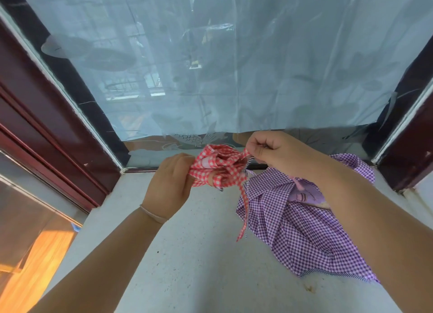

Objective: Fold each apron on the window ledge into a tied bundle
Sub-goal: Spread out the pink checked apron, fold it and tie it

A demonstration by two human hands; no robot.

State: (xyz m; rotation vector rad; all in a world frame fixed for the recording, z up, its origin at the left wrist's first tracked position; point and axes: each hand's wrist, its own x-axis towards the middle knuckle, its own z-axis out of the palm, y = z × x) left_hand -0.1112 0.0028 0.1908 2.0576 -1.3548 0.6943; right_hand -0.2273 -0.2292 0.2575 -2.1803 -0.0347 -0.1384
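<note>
A red-and-white checked apron (218, 167) is bunched into a small bundle, held above the pale window ledge (187, 254). My left hand (168, 186) grips the bundle's left side. My right hand (276, 151) pinches one of its red checked straps at the upper right. A second red strap (243, 209) hangs down from the bundle towards the ledge. A purple-and-white checked apron (304, 230) lies loosely crumpled on the ledge at the right, partly under my right forearm.
The window (210, 66) behind the ledge is covered with translucent plastic film. Dark red frame posts (46, 130) stand at left and right. A wooden floor (35, 261) shows below the ledge's left edge.
</note>
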